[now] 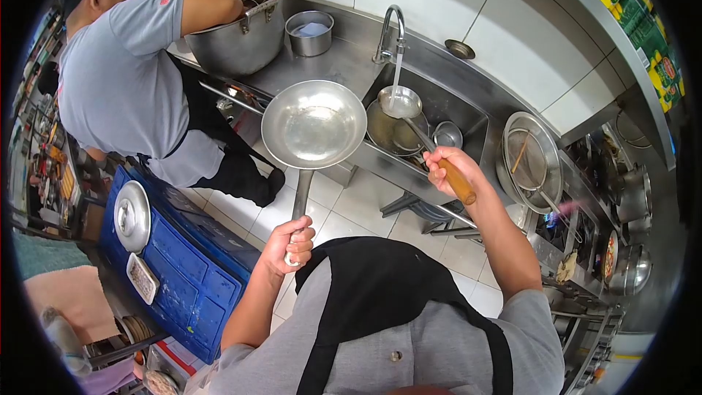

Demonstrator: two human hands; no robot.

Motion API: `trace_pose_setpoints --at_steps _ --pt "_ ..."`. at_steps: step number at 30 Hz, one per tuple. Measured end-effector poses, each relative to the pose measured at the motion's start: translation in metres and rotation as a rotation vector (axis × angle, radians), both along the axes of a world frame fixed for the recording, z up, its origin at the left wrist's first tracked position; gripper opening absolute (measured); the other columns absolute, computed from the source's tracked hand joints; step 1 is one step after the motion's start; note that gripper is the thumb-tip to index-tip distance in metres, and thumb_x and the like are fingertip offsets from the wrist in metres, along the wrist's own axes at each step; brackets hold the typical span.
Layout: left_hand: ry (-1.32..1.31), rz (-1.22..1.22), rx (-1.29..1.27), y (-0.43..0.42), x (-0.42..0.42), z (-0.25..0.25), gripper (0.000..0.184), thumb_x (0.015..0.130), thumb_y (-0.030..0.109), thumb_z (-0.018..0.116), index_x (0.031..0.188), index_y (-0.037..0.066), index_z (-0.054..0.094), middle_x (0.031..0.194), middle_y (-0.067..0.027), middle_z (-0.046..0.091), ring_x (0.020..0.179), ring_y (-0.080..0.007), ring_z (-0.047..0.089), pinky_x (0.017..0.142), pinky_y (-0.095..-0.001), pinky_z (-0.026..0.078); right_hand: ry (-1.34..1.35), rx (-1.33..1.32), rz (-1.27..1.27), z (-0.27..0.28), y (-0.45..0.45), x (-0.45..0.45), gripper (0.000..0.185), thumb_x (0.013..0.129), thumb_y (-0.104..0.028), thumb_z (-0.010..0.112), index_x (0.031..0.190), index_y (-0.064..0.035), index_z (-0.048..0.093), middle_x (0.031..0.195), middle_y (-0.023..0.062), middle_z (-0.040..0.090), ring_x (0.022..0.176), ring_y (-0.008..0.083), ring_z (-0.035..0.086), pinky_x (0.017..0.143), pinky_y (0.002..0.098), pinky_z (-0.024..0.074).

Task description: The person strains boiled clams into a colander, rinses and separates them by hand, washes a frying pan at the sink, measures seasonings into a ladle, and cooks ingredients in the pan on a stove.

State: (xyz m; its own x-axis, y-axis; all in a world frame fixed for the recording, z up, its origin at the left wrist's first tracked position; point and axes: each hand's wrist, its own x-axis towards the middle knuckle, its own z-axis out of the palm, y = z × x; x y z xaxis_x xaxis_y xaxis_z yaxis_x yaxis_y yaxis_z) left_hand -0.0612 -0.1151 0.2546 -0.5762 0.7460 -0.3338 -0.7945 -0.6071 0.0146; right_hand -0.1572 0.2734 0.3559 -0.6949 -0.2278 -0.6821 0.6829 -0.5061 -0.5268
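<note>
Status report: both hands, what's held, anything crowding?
Left grip on frying pan. Right grip on ladle, held under running tap. Cookware in sink below.

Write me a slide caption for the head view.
Left hand holding a pan, right hand holding a ladle under a running tap over the sink.

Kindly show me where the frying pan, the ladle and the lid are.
Frying pan [314, 124]: head view, middle of its cooking surface.
Ladle [408, 103]: head view, inside its bowl.
Lid [134, 217]: head view, on its top.

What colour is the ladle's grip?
The ladle grip is orange-brown, best seen in the head view.
</note>
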Motion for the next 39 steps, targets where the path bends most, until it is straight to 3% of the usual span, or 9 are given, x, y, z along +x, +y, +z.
trace_pose_setpoints --at_steps 5,39 --pt "-0.014 -0.005 -0.071 0.004 -0.004 0.007 0.028 0.104 0.033 0.045 0.088 0.011 0.051 0.06 0.0039 0.037 0.039 -0.0045 0.031 0.032 -0.0222 0.027 0.005 -0.007 -0.01 0.004 -0.001 -0.002 0.02 0.078 0.0 0.054 0.096 0.0008 0.045 0.066 0.004 0.048 0.049 0.0117 0.045 0.045 0.0222 0.0394" --pt "0.001 -0.04 -0.118 0.002 -0.005 0.006 0.027 0.102 0.032 0.051 0.083 0.012 0.05 0.059 0.0044 0.036 0.039 -0.0041 0.03 0.032 -0.0216 0.026 -0.021 -0.037 0.044 -0.005 -0.007 -0.009 0.013 0.079 0.003 0.054 0.09 0.0018 0.047 0.065 0.0048 0.049 0.049 0.0123 0.047 0.046 0.0235 0.0406"
